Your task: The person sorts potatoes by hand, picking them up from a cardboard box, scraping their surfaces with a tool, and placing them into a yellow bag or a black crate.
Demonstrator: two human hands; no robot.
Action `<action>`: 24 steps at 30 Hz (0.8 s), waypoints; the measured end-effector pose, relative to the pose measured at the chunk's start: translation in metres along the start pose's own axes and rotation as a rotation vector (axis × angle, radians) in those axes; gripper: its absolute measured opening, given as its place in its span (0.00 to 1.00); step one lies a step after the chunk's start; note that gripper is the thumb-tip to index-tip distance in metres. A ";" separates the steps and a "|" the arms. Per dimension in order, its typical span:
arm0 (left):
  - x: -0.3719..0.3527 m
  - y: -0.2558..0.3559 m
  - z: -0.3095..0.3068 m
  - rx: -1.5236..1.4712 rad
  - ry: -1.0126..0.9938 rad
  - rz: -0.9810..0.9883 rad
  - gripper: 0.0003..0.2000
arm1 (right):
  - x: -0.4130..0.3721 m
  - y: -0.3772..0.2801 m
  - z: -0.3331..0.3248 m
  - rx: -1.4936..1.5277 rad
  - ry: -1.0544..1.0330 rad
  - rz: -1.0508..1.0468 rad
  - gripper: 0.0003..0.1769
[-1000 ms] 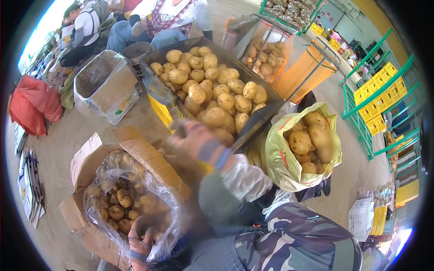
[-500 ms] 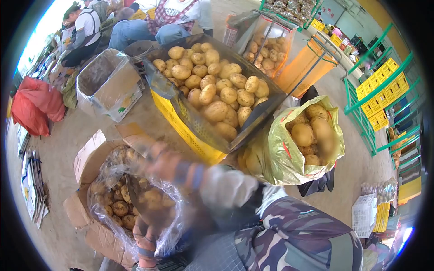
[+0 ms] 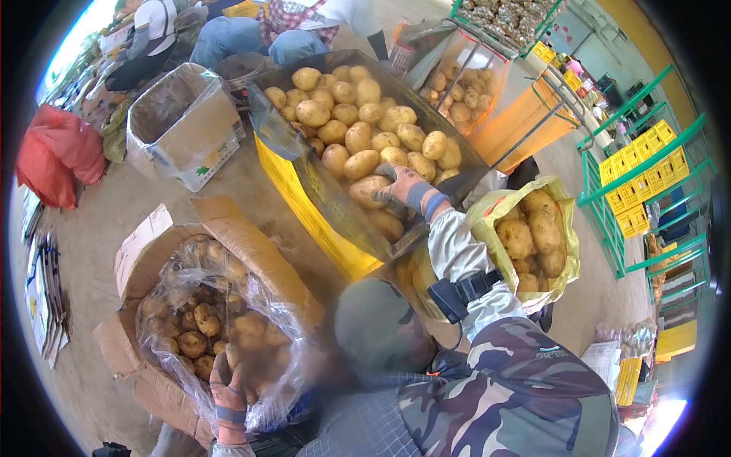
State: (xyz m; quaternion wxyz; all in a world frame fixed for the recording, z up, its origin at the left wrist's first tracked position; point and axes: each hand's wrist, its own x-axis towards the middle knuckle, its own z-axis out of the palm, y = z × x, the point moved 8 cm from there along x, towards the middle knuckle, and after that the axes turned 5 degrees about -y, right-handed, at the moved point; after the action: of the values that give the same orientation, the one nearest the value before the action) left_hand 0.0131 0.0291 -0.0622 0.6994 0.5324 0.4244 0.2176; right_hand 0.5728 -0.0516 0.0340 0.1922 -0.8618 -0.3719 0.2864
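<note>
My right hand [image 3: 402, 187], gloved, reaches into a yellow crate [image 3: 304, 213] lined with dark plastic and heaped with potatoes [image 3: 358, 129]. Its fingers curl over one large potato [image 3: 365, 189] at the near edge of the heap. My left hand [image 3: 228, 387], gloved too, grips the edge of a clear plastic liner [image 3: 285, 358]. The liner sits inside an open cardboard box [image 3: 228, 228] at the lower left, and smaller potatoes [image 3: 194, 327] part fill it.
A yellow bag [image 3: 567, 251] of big potatoes stands right of the crate. An empty lined box [image 3: 179, 126] and a red sack [image 3: 57, 156] are at the left. Seated people [image 3: 251, 30] work behind. Green racks [image 3: 640, 160] with yellow crates stand at the right.
My right hand swung from the crate down over the cardboard box and has come back up onto the potato heap. My left hand stayed on the liner.
</note>
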 end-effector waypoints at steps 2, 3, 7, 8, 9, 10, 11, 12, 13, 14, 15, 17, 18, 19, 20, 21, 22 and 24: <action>0.001 -0.001 0.004 -0.004 -0.001 0.008 0.25 | -0.002 -0.008 -0.003 -0.117 -0.050 0.007 0.37; 0.002 -0.002 0.006 0.006 -0.002 -0.004 0.24 | 0.003 -0.015 -0.007 -0.323 -0.015 0.015 0.37; 0.001 0.005 0.014 0.082 -0.024 -0.065 0.22 | 0.002 -0.066 -0.027 -0.562 0.118 -0.004 0.36; 0.000 0.006 0.012 0.113 -0.024 -0.037 0.23 | 0.016 -0.070 -0.027 -0.567 0.118 -0.046 0.36; 0.000 0.004 0.009 0.144 -0.025 -0.007 0.23 | 0.028 -0.075 -0.025 -0.572 0.119 -0.087 0.37; -0.001 0.003 0.009 0.173 -0.027 0.024 0.24 | 0.041 -0.077 -0.012 -0.664 0.045 -0.046 0.39; -0.002 0.006 0.011 0.200 -0.045 0.018 0.24 | 0.051 -0.081 0.003 -0.759 -0.027 -0.004 0.40; -0.003 0.012 0.014 0.223 -0.061 0.016 0.23 | 0.057 -0.082 0.011 -0.857 -0.096 0.037 0.41; -0.002 0.017 0.017 0.245 -0.073 0.019 0.22 | 0.058 -0.086 0.013 -0.873 -0.116 0.015 0.42; -0.003 0.023 0.020 0.229 -0.051 0.076 0.21 | 0.055 -0.094 0.015 -0.888 -0.135 -0.008 0.42; -0.004 0.026 0.022 0.248 -0.062 0.079 0.21 | 0.053 -0.098 0.017 -0.901 -0.158 -0.027 0.43; -0.006 0.038 0.026 0.286 -0.088 0.084 0.20 | 0.053 -0.091 -0.005 -0.691 -0.103 -0.043 0.42; -0.007 0.043 0.028 0.272 -0.071 0.078 0.19 | 0.031 -0.105 -0.023 -0.583 -0.078 -0.086 0.37; -0.010 0.048 0.030 0.259 -0.054 0.068 0.18 | 0.019 -0.103 -0.036 -0.494 -0.022 -0.071 0.35; -0.012 0.050 0.029 0.249 -0.041 0.056 0.18 | 0.007 -0.101 -0.049 -0.403 0.035 -0.061 0.33; -0.013 0.051 0.029 0.274 -0.048 0.054 0.17 | -0.003 -0.087 -0.063 -0.332 0.129 0.010 0.34; -0.011 0.052 0.030 0.296 -0.058 0.058 0.17 | -0.012 -0.077 -0.076 -0.265 0.230 0.080 0.35; -0.009 0.057 0.036 0.314 -0.088 0.080 0.16 | -0.044 -0.066 -0.063 -0.471 0.294 0.087 0.45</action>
State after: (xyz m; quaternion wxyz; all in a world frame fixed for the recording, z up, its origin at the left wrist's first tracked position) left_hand 0.0459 0.0213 -0.0032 0.6164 0.6606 0.4004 0.1527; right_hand 0.5534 -0.0490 0.1338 0.0260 -0.9303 -0.3588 0.0722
